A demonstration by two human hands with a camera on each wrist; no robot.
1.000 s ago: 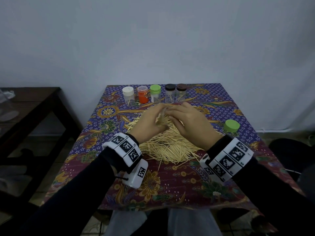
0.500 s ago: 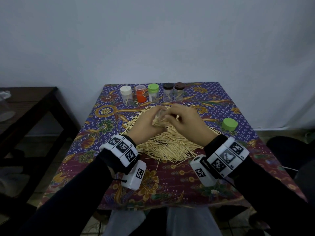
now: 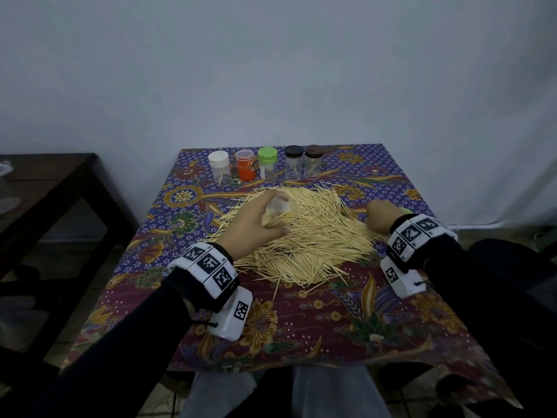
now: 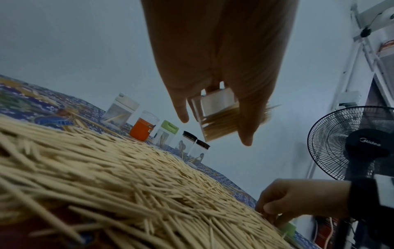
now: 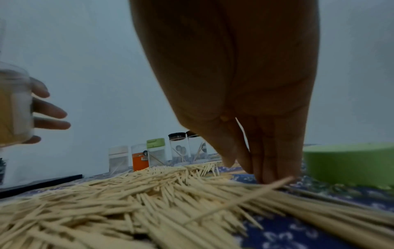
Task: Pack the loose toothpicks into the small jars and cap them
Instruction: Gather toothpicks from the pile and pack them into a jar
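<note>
Both hands were apart above the toothpick pile (image 3: 304, 236), which covered the centre of the patterned tablecloth (image 3: 301, 321) in the head view. At centre left of that frame, the left hand (image 3: 256, 224) was curled around a clear open jar (image 3: 278, 211) partly filled with toothpicks and held it clear of the pile; in the left wrist view the jar (image 4: 217, 116) sat at upper centre, tilted, with thumb and fingers wrapped around its sides. At centre right of the head frame, the right hand (image 3: 381, 217) was lowered to the pile's right edge, fingers pointing down and bunched together. In the right wrist view its fingertips (image 5: 275, 176) met the cloth among the outermost toothpicks; whether they pinched any toothpick could not be determined, as the contact point was blurred. A loose green lid (image 5: 349, 163) lay on the cloth just beside that hand, at the right edge of that frame. Along the top edge of the table in the head view stood a row of five capped jars: a white-lidded jar (image 3: 221, 170), an orange jar (image 3: 245, 168), a green-lidded jar (image 3: 268, 164), a black-lidded jar (image 3: 294, 162) and a brown-lidded jar (image 3: 313, 161). The clear ones each contained a few toothpicks.
</note>
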